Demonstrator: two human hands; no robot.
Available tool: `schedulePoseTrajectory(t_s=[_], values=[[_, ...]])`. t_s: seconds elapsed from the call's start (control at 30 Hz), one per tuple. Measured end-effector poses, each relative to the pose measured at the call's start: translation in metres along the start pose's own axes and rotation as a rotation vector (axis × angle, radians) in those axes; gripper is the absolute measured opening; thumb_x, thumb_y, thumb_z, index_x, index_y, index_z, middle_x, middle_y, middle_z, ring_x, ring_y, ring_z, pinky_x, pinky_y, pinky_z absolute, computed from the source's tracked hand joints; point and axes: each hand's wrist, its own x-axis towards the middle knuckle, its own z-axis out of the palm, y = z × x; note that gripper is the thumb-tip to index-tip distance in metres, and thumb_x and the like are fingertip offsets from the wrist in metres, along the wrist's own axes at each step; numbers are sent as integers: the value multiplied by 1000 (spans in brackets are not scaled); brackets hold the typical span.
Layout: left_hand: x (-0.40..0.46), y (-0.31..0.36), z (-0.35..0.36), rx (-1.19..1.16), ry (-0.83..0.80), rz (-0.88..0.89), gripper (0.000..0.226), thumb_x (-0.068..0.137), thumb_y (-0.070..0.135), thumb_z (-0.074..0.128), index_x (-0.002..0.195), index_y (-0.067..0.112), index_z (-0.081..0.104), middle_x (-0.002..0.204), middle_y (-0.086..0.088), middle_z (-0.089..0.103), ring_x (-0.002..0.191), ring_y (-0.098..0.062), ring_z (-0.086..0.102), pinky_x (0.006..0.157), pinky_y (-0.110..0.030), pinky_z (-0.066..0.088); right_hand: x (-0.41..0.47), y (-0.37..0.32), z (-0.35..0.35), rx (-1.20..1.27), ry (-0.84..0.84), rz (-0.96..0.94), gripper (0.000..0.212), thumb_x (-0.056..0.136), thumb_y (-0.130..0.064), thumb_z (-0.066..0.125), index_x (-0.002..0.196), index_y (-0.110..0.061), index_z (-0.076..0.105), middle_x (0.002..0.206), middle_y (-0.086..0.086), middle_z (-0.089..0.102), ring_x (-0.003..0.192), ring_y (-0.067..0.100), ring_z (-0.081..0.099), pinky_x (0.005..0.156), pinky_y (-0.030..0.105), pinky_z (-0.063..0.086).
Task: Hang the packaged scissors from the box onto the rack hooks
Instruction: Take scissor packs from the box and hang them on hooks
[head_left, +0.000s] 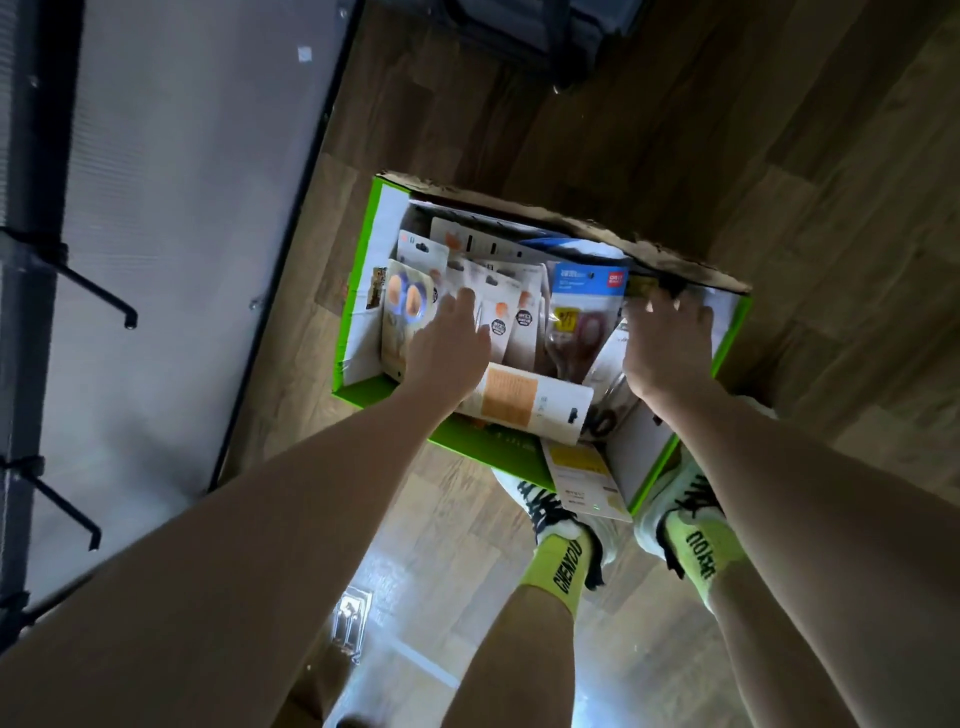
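The packaged scissors lie crowded in an open box with green outer walls and white inner faces, which stands on the wood-patterned floor just ahead of the person's feet; most packs stand on edge in overlapping rows, their hang-hole cards uppermost, while one pack with a blue header card and red-handled scissors behind clear plastic sits right of the middle; another card with an orange panel lies flat across the near edge, and a yellow-and-white card pokes out over the near wall. The left hand reaches into the left half of the box, fingers spread fairly straight and laid on the tops of the standing packs — touching, not gripping, as far as the blur allows; beside it is a pack showing orange-and-blue handles. The right hand is down at the far right corner, fingers bent over something at the box wall; motion blur hides whether they grasp a pack or merely rest there — I cannot tell. To the left stands the rack, a pale panel in a dark frame, with two black hooks jutting out, both bare. Below, neon-yellow socks with black lettering and pale trainers show, the toes close against the box.
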Motion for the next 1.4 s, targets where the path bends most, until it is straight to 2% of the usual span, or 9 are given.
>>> schedulePoseTrajectory(t_s=[0.17,0.43,0.6,0.77,0.93,1.07,1.17,1.3,1.4], values=[[23,6,-1,-32,22,-224,61,99,32,47,150,10,23,151,-9,35,129,-28,48,84,-39,46,-6,0,-6,134,-54,-96,39,88,-12,62,127,-13,60,125,15,58,115,38,49,100,45,39],[22,15,26,204,83,-211,72,90,23,61,149,15,20,157,-15,18,139,-35,30,88,-42,49,-6,-9,-13,235,-197,-81,38,93,-27,63,129,-22,53,125,10,59,110,30,59,85,36,49],[3,33,17,-138,199,-204,57,89,4,54,139,13,30,135,-16,47,116,-34,54,79,-42,51,-28,-8,-27,256,-272,-36,45,95,-12,59,136,-27,48,117,5,63,108,26,60,77,31,47],[-36,32,-23,-515,264,-282,45,87,0,44,126,23,41,92,-4,62,82,-31,60,61,-37,44,-67,-6,-53,277,-338,-8,31,96,-23,57,127,-16,55,112,10,67,108,30,60,78,33,45],[-80,21,-77,-624,266,-195,33,94,3,49,123,16,59,104,-11,67,93,-29,61,68,-24,34,-100,-9,-116,510,-194,53,22,91,-33,66,95,-11,70,91,11,71,90,33,65,73,36,49],[-113,23,-127,-691,253,-282,28,96,15,56,122,4,57,103,-16,66,95,-31,60,62,-19,26,-122,-12,-183,663,-119,8,43,89,-28,70,56,-14,46,48,-4,36,51,19,41,54,32,31],[-146,34,-176,-784,256,-338,25,95,17,58,115,1,58,99,-17,65,87,-29,59,64,-26,33,-142,-24,-245,709,-132,-43,54,90,-31,68,53,-22,31,49,-6,28,47,6,29,46,20,25],[-205,49,-243,-757,279,-327,26,96,20,56,116,3,56,97,-13,62,84,-27,57,65,-28,34,-175,-35,-328,712,-97,-121,42,93,-31,64,61,-13,43,52,-1,33,48,10,29,48,27,26],[-257,59,-293,-736,310,-299,28,98,18,53,122,4,53,102,-14,62,95,-33,61,66,-30,38,-205,-43,-389,668,-113,-181,38,97,-32,58,65,-24,39,59,-8,35,56,13,37,49,22,32]])
